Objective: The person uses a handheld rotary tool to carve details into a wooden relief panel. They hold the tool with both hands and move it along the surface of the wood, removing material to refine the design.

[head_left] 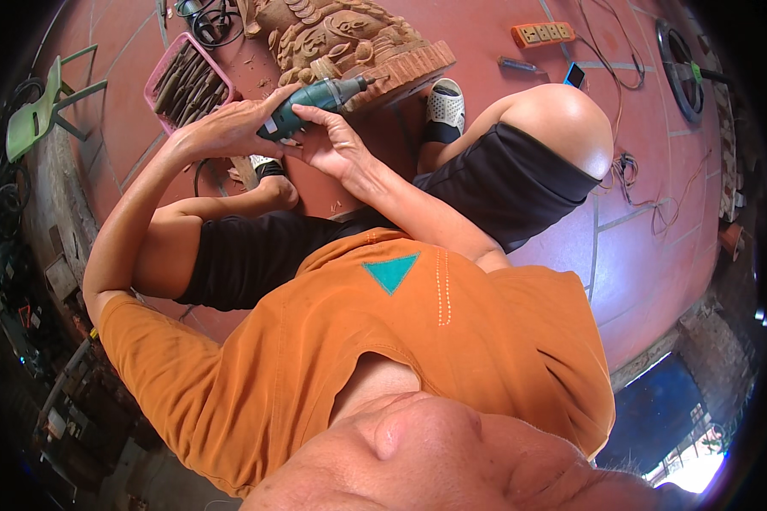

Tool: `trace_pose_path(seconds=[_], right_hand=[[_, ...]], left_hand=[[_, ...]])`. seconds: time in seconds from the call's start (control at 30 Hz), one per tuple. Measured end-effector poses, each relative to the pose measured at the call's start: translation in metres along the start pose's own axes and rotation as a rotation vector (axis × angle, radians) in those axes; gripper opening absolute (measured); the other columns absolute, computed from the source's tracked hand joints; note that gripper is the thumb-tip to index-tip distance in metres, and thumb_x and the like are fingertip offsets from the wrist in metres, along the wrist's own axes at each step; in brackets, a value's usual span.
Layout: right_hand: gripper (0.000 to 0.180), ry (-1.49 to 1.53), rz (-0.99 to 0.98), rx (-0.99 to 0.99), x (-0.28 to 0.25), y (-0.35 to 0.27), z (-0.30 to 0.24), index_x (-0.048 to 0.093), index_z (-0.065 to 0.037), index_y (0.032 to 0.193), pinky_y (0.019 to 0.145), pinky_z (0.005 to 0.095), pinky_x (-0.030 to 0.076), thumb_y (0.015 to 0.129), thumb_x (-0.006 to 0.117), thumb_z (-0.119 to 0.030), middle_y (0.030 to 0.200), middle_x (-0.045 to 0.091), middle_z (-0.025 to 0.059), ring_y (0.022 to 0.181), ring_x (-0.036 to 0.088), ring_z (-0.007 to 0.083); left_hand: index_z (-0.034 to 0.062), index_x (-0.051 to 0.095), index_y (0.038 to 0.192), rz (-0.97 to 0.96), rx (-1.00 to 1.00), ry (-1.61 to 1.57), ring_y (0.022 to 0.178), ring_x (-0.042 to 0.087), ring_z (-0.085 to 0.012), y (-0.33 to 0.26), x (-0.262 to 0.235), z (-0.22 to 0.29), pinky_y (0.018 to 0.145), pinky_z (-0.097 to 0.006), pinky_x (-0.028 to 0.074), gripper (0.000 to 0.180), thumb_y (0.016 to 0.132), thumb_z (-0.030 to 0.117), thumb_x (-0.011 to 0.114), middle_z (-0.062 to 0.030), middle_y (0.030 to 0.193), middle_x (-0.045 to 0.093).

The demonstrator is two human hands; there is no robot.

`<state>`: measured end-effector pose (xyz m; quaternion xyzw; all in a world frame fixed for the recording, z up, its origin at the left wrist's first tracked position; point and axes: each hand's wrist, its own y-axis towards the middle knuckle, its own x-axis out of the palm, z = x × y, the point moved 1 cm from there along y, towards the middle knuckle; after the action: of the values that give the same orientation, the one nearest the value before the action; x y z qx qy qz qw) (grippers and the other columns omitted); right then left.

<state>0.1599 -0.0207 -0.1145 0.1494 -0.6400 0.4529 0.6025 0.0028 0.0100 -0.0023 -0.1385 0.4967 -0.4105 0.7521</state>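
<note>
I hold a green hand-held rotary carving tool (311,100) with both hands. My left hand (230,128) wraps the rear of its body, and my right hand (332,140) grips it from below near the front. The tool's tip points at a carved wooden sculpture (349,43) with scroll and floral relief, standing on the red tiled floor just beyond my hands. The tip touches or nearly touches the sculpture's base edge; I cannot tell which.
A pink basket (187,81) of chisels lies left of the sculpture. An orange power strip (543,34), cables (631,170) and a small blue device (574,75) lie on the floor at right. A green plastic chair (38,111) stands far left.
</note>
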Motion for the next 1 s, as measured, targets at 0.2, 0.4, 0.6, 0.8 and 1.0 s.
trace_pose_path(seconds=[0.2,0.4,0.6,0.8,1.0], right_hand=[[0.040,0.000,-0.001,0.000,0.0019,-0.0017,-0.0018,0.059,-0.011,0.118,0.095,0.0582,0.050,0.081,0.072,-0.003,0.107,0.065,0.0067,0.103,0.065,0.0250],[0.037,-0.021,-0.036,-0.001,0.0005,0.0023,-0.0030,0.059,-0.011,0.116,0.100,0.0564,0.046,0.083,0.073,-0.004,0.113,0.066,0.0076,0.108,0.064,0.0269],[0.037,-0.033,-0.022,-0.016,0.0027,0.0022,-0.0011,0.060,-0.010,0.115,0.094,0.0561,0.053,0.081,0.073,-0.003,0.108,0.065,0.0065,0.103,0.065,0.0241],[0.036,-0.035,-0.037,-0.007,0.0014,0.0041,0.0002,0.060,-0.010,0.115,0.094,0.0560,0.052,0.082,0.073,-0.004,0.106,0.065,0.0062,0.103,0.066,0.0239],[0.035,-0.047,-0.033,-0.001,-0.0002,0.0061,0.0000,0.060,-0.010,0.115,0.093,0.0548,0.052,0.083,0.072,-0.004,0.105,0.066,0.0055,0.101,0.066,0.0235]], left_hand=[[0.0130,0.019,0.152,-0.001,-0.005,0.005,0.102,0.064,-0.0408,0.0012,-0.0008,-0.0001,0.089,-0.047,0.048,0.097,0.079,0.032,0.079,-0.0245,0.105,0.066],[0.0128,0.019,0.152,0.016,-0.026,0.015,0.102,0.064,-0.0416,-0.0002,-0.0016,0.0011,0.089,-0.047,0.048,0.097,0.078,0.030,0.079,-0.0260,0.104,0.066],[0.0112,0.020,0.151,0.046,-0.004,0.034,0.102,0.065,-0.0403,-0.0032,-0.0011,0.0039,0.089,-0.046,0.049,0.096,0.079,0.034,0.078,-0.0261,0.102,0.067],[0.0101,0.019,0.151,0.068,0.011,0.051,0.101,0.065,-0.0400,-0.0046,0.0020,-0.0002,0.089,-0.046,0.049,0.097,0.078,0.031,0.078,-0.0260,0.101,0.067],[0.0118,0.018,0.153,0.052,-0.027,0.009,0.100,0.064,-0.0421,-0.0047,0.0021,-0.0005,0.088,-0.047,0.049,0.100,0.075,0.024,0.080,-0.0263,0.104,0.065]])
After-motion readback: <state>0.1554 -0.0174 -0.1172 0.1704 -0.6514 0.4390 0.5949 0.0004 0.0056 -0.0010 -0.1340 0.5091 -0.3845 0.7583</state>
